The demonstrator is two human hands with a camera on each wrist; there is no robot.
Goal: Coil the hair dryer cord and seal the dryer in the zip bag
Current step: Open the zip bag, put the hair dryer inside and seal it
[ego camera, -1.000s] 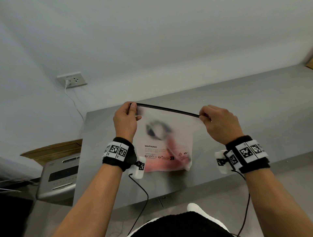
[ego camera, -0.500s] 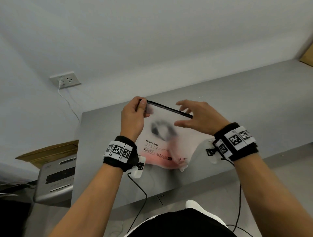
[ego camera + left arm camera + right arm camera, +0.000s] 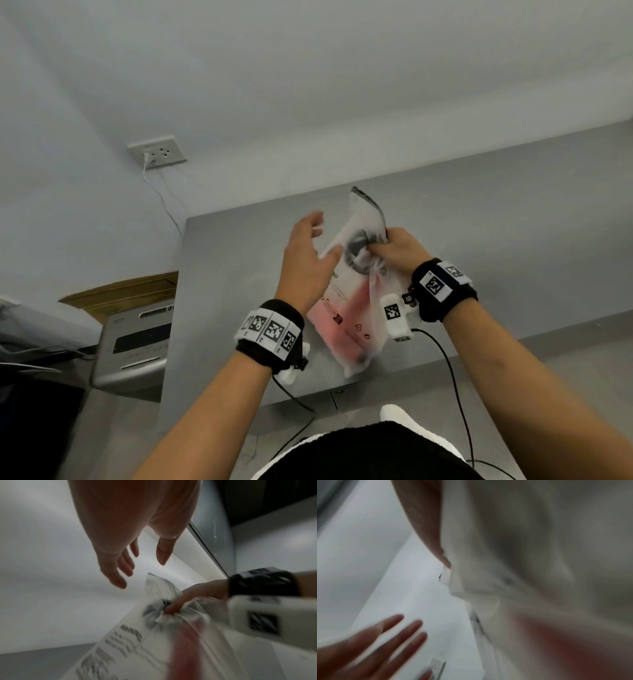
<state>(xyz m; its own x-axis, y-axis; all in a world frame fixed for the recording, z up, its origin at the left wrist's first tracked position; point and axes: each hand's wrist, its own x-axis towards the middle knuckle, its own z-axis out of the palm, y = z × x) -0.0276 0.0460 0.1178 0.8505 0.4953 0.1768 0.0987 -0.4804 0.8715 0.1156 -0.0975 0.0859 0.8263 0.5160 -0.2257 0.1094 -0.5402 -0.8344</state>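
**Dryer bagged, seal apparently closed**

The pink hair dryer (image 3: 342, 329) sits inside the frosted zip bag (image 3: 346, 301), which is held above the grey surface (image 3: 513, 222). The right hand (image 3: 397, 250) clenches the bag's upper part, bunching the plastic round what looks like the cord (image 3: 359, 246), a dark blurred coil. The left hand (image 3: 305, 253) is spread wide, holding nothing, just beside the bag. The dark zip strip (image 3: 370, 204) at the top looks pressed flat, so sealing seems done or nearly so. Probably only a check of the closure and setting the bag down are left.
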